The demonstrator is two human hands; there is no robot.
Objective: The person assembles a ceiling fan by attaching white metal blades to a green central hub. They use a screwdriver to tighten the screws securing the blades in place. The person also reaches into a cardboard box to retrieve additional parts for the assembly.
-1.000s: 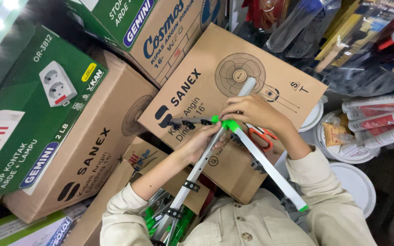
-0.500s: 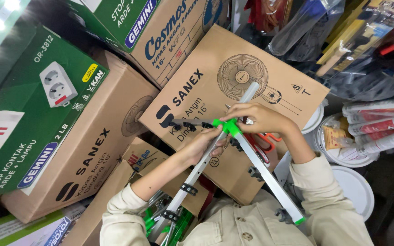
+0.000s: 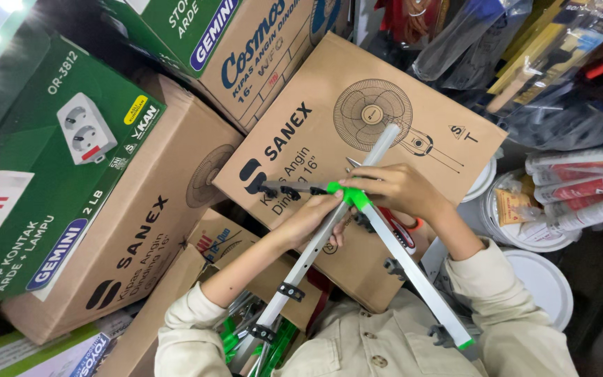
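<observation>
Both hands close on the pole frame at its green joint (image 3: 349,195): right hand (image 3: 396,188) on top, left hand (image 3: 310,218) just below, over the fan box (image 3: 301,132).

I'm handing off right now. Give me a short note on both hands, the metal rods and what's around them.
Left hand: closed around the long silver rod just below the green joint.
Right hand: on top of the green joint, fingers curled over it.
A second silver rod runs from the joint down to the right, ending in a green tip. A short dark arm sticks out to the left of the joint.
Behind: a brown fan carton. More green-and-silver parts lie by the lap.
The rods are joined at the green piece; whether the joint is locked cannot be seen.
</observation>
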